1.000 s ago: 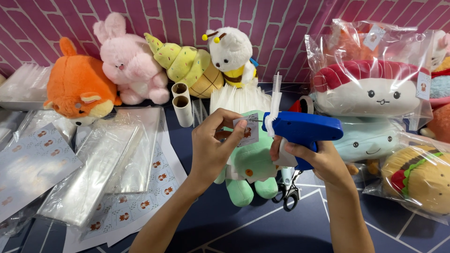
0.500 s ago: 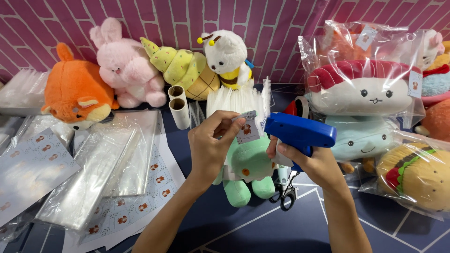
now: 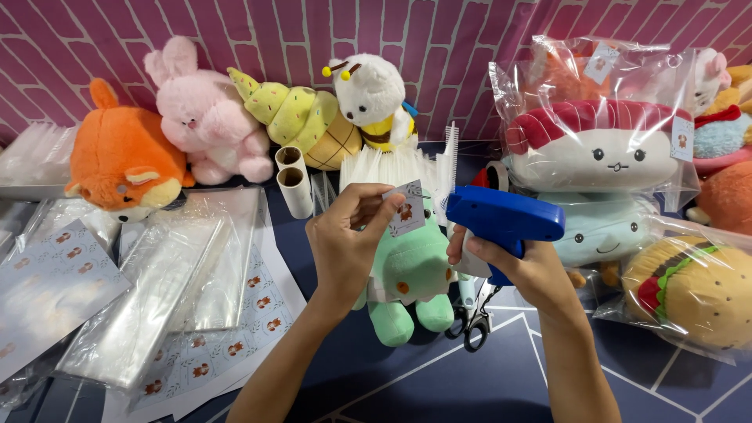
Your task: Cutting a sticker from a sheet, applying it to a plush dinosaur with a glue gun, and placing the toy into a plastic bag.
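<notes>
My left hand [image 3: 345, 243] pinches a small white paper tag [image 3: 406, 208] above a green plush toy [image 3: 411, 278] that lies on the dark table. A blue tagging gun [image 3: 501, 219] is gripped in my right hand [image 3: 521, 270], its nose pointing left at the tag. The gun's tip sits right beside the tag, over the plush's head.
Clear plastic bags [image 3: 172, 290] and sticker sheets [image 3: 47, 282] lie at left. Orange [image 3: 125, 160], pink [image 3: 207, 117], yellow-green [image 3: 301, 117] and bee [image 3: 376, 98] plush toys line the brick wall. Bagged plush toys [image 3: 603, 157] pile up at right. Scissors [image 3: 470, 321] lie beneath the gun; two cardboard tubes [image 3: 294, 180] stand nearby.
Both hands with the tag and gun have stayed together over the green plush. The view has shifted slightly; the gun sits a little lower and closer to the tag.
</notes>
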